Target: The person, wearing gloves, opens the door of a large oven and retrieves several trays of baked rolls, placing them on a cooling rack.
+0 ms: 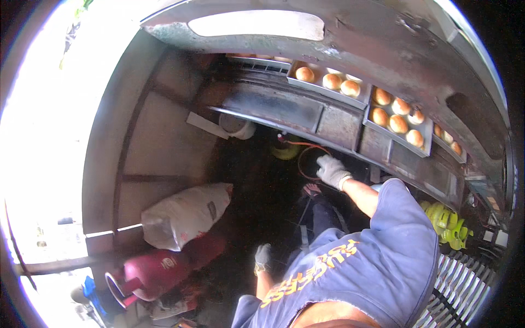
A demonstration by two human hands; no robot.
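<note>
My right hand, in a whitish knit glove, is held out in front of the oven's lower edge. Its fingers are loosely bent and I see nothing in them. Close by, a thin orange hose loops down from a yellow-green gas cylinder in the shadow under the oven. My left hand, in a grey glove, hangs low at my side over the dark floor. Its fingers look loose and hold nothing I can see. Trays of round golden buns stand at the oven opening, among them a metal tray to the right.
A second bun tray sits farther left on the oven. Against the left wall lie a white sack and a pink gas cylinder. A pale bucket stands under the oven. Green cylinders and metal racks are at right.
</note>
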